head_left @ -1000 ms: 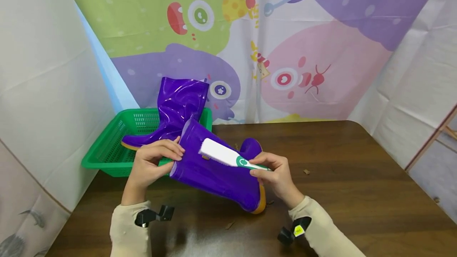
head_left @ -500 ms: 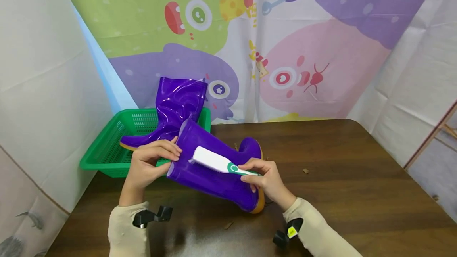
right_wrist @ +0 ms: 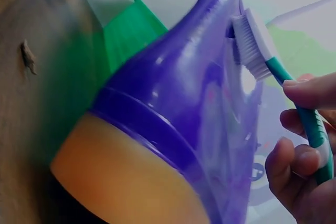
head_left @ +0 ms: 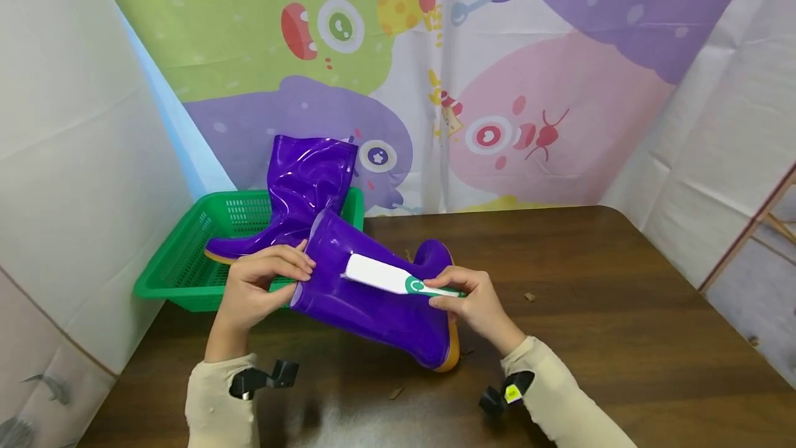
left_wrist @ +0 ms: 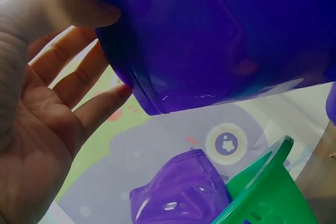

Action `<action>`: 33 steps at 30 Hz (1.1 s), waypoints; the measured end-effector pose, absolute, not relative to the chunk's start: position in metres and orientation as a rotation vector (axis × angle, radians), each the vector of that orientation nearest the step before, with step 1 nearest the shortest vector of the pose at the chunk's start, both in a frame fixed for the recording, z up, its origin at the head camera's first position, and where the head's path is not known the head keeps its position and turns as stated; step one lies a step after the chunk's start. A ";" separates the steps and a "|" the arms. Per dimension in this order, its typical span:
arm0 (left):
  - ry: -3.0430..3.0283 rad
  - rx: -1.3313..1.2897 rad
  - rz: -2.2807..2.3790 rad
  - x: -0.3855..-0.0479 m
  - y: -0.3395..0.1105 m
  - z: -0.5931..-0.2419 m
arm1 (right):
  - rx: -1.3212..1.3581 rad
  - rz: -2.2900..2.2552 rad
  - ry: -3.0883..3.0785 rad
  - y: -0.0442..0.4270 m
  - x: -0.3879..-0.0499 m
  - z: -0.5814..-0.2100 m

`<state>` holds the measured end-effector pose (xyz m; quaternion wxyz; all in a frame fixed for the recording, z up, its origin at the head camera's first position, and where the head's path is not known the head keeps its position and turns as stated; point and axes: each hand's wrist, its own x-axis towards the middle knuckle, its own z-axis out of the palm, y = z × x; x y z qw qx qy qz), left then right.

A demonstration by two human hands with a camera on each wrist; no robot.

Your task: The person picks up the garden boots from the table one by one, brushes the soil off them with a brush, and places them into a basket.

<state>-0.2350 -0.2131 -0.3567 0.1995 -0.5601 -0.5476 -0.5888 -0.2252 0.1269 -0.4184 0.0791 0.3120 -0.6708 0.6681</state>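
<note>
A purple rain boot (head_left: 367,310) with a yellow-orange sole lies tilted over the table, its opening toward the left. My left hand (head_left: 258,289) pinches the rim of that opening, thumb on one side and fingers on the other. My right hand (head_left: 479,303) grips the green and white handle of a scrub brush (head_left: 379,274). In the right wrist view the white bristles (right_wrist: 248,43) rest against the boot's shaft. Behind, a second purple boot (head_left: 311,178) stands in a green basket (head_left: 180,289).
The brown wooden table (head_left: 591,296) carries a few small dry brown bits, one of them a fragment (head_left: 529,296) on the right. A cartoon-printed curtain (head_left: 398,88) hangs along the back edge, with white cloth at both sides.
The brush slid down and left along the boot's shaft, then back up and right a little. My left hand keeps its hold on the rim, and the boot stays nearly still.
</note>
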 end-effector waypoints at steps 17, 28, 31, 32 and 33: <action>-1.533 -1.547 -1.682 -0.234 -0.215 -0.360 | 0.793 1.838 -2.122 0.149 -0.231 -0.406; -1.508 -1.580 -1.684 -0.236 -0.215 -0.358 | 0.669 1.886 -2.124 0.157 -0.232 -0.399; -1.505 -1.586 -1.688 -0.237 -0.214 -0.358 | 0.681 1.921 -2.073 0.154 -0.228 -0.397; -1.506 -1.588 -1.688 -0.237 -0.214 -0.358 | 0.694 1.940 -2.051 0.153 -0.227 -0.397; -1.506 -1.588 -1.687 -0.237 -0.214 -0.358 | 0.714 1.964 -2.023 0.151 -0.225 -0.398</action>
